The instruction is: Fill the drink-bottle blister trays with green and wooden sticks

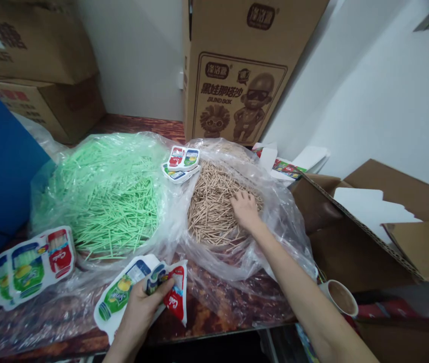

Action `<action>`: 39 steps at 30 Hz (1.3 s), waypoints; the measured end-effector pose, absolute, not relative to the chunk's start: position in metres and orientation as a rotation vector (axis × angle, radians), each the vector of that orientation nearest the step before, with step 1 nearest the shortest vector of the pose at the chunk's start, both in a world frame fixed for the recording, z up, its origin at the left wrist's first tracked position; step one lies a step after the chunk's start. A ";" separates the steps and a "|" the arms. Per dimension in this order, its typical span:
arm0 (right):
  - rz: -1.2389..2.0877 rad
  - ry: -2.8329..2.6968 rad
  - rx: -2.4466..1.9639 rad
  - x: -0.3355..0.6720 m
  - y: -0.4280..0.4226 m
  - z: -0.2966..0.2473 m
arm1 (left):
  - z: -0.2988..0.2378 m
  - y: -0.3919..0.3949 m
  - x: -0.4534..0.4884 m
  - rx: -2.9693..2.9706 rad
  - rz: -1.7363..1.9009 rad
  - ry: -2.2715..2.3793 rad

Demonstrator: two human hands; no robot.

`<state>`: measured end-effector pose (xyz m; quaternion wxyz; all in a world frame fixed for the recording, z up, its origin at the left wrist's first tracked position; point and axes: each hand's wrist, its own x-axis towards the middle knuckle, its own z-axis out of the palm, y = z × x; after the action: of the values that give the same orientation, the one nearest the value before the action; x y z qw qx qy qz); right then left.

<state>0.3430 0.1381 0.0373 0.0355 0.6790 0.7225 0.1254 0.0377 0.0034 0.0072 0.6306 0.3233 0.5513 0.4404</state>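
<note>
My left hand (144, 305) is closed on a jar-shaped candy pouch (176, 295) with a red cola panel and a green lemon panel. The pouch is bent near my thumb, and its lemon side (118, 292) spreads out to the left. My right hand (245, 209) lies on thin brown sticks (214, 201) in a clear plastic bag (286, 217). Its fingers curl down into the pile, so the tips are mostly hidden. Beside them, another clear bag holds light green sticks (123, 206).
Filled pouches (40, 264) lie at the left, and more pouches (181, 161) rest between the bags. A tall carton (233, 75) stands behind. At the right are an open cardboard box (335, 232) and a cup (339, 297). A blue panel (2, 166) borders the left.
</note>
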 end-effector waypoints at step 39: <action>-2.143 2.191 2.781 0.355 0.187 0.072 | 0.015 0.007 0.011 0.498 1.147 1.208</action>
<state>0.3553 0.1873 0.0721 -0.4778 0.5903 0.4651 -0.4549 0.0111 0.0067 0.0150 0.6456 0.2188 0.5306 0.5038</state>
